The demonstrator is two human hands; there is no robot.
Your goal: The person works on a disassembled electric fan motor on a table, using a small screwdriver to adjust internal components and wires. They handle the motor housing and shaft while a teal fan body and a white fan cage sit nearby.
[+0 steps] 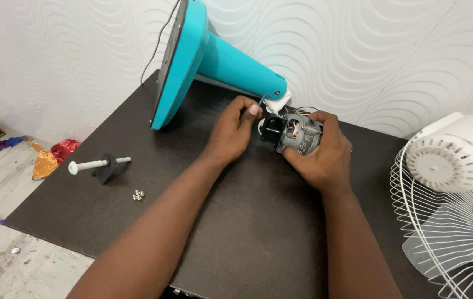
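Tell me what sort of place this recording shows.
Probably a home room used as a makeshift repair spot: a dark table against textured wallpaper, with a stripped fan motor in the hands, a teal fan stand lying over, and a white wire guard.

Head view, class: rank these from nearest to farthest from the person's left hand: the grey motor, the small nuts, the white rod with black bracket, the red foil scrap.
From the left hand:
1. Grey motor, just to its right, gripped by the right hand.
2. Small nuts, lower left on the dark table.
3. White rod with black bracket, farther left.
4. Red foil scrap, on the floor beyond the table's left edge.
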